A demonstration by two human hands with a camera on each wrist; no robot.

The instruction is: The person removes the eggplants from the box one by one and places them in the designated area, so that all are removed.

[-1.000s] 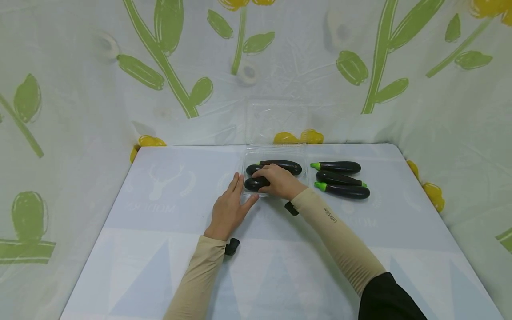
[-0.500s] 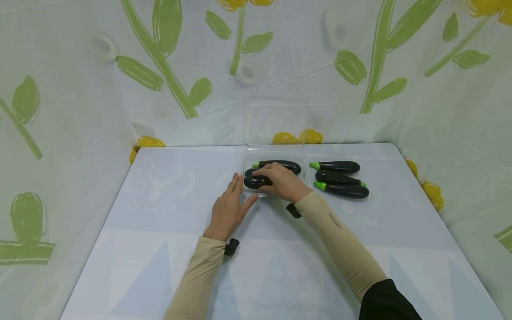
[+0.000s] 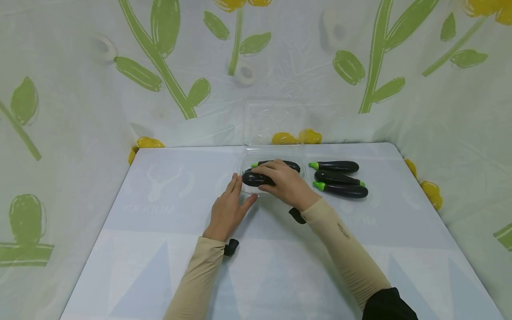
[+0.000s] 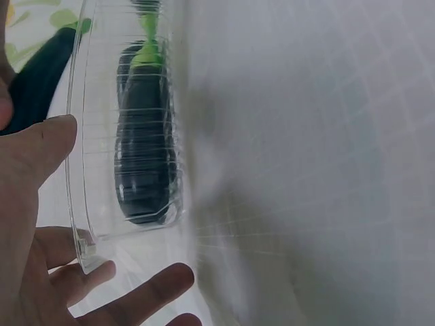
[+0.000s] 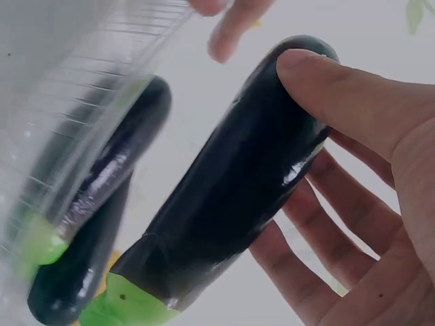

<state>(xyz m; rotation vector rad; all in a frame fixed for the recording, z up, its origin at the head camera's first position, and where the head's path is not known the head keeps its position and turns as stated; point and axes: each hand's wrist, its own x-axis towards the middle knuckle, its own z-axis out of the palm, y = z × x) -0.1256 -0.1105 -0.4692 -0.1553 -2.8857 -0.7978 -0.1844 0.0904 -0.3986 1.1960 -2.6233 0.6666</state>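
Observation:
My right hand [image 3: 287, 183] grips a dark purple eggplant [image 5: 238, 163] with a green cap, thumb on one side and fingers along the other. It is held raised over a clear plastic clamshell box [image 3: 245, 193]. Inside the box are other eggplants [image 4: 144, 149], partly hidden in the head view by the right hand; one [image 3: 295, 166] shows at the back. My left hand [image 3: 228, 211] stays at the box's front left corner, fingers extended along its side and the thumb [image 4: 58, 139] at the front rim.
The clear lid [image 3: 260, 118] stands raised against the curtain behind. To the right of the box lie three eggplants [image 3: 338, 167] side by side on the pale, patterned table [image 3: 192, 266]. A leaf-print curtain [image 3: 80, 111] borders the table's back and sides.
My right hand has lifted the eggplant up from its place at the front of the box, still gripping it. The left hand has kept its place at the corner.

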